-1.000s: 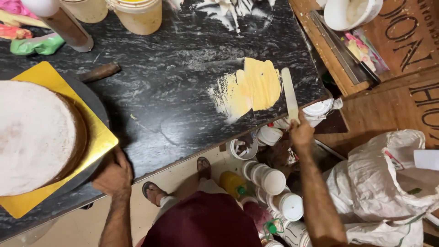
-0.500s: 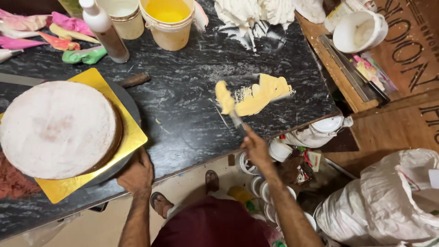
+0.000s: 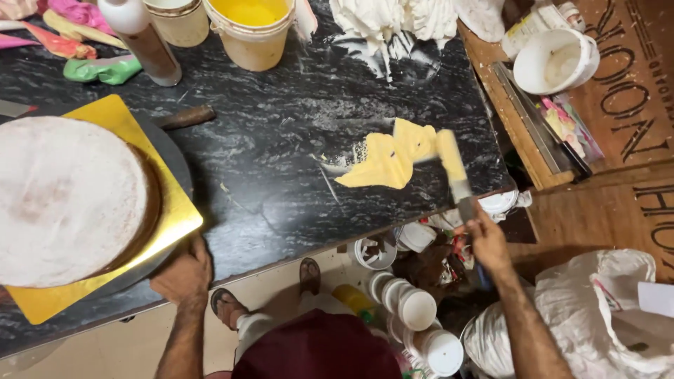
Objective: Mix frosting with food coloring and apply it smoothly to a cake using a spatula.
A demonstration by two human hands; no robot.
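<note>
**Yellow icing spread on the black counter, cake waiting at the left**

The right hand (image 3: pixel 486 242) is wrapped tight around the handle of a long palette knife (image 3: pixel 453 168), whose blade, coated in yellow, lies flat over a patch of yellow icing (image 3: pixel 385 160) smeared on the black marble counter (image 3: pixel 281 140) near its right edge. The left hand (image 3: pixel 184 275) is curled over the counter's near edge, just beside the dark turntable (image 3: pixel 179 165); whether it grips the turntable itself cannot be told. On the turntable sits a square gold cake board (image 3: pixel 119 116) carrying a round pale cake (image 3: pixel 67 200). At the back stand a bucket of yellow icing (image 3: pixel 253 31) and a brown bottle (image 3: pixel 140 38), with coloured piping bags (image 3: pixel 98 69) beside them
</note>
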